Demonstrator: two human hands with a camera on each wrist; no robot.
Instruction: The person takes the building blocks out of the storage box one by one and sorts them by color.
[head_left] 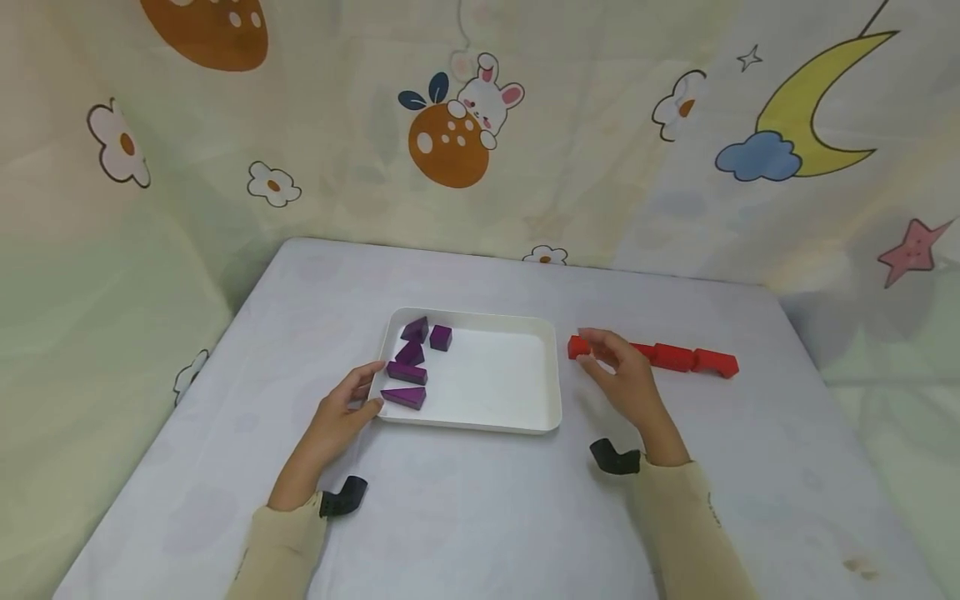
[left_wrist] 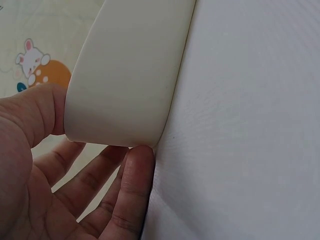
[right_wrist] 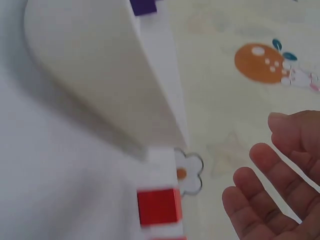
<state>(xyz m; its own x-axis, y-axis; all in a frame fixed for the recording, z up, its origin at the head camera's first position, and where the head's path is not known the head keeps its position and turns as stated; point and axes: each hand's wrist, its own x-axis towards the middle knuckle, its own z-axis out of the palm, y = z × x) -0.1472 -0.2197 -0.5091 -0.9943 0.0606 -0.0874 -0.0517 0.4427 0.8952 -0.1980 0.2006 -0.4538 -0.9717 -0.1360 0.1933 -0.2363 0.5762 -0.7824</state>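
Observation:
At the left end of a white tray [head_left: 495, 375], my left hand [head_left: 341, 417] holds the rim. In the left wrist view the thumb lies over the tray's [left_wrist: 130, 70] edge, while the fingertips [left_wrist: 140, 160] touch its outer wall near the tabletop. Beyond the tray's right side, my right hand [head_left: 626, 379] is at a small red block [head_left: 578, 347], thumb and forefinger spread beside it. The right wrist view shows those fingers [right_wrist: 267, 155] parted and apart from the red block [right_wrist: 159, 206], with nothing between them.
Several purple blocks [head_left: 407, 373] lie along the tray's left side, with a purple cube [head_left: 441, 337] near its back edge. More red blocks [head_left: 672, 357] form a row to the right, partly behind the right hand. A patterned cloth [head_left: 585, 150] hangs behind the table.

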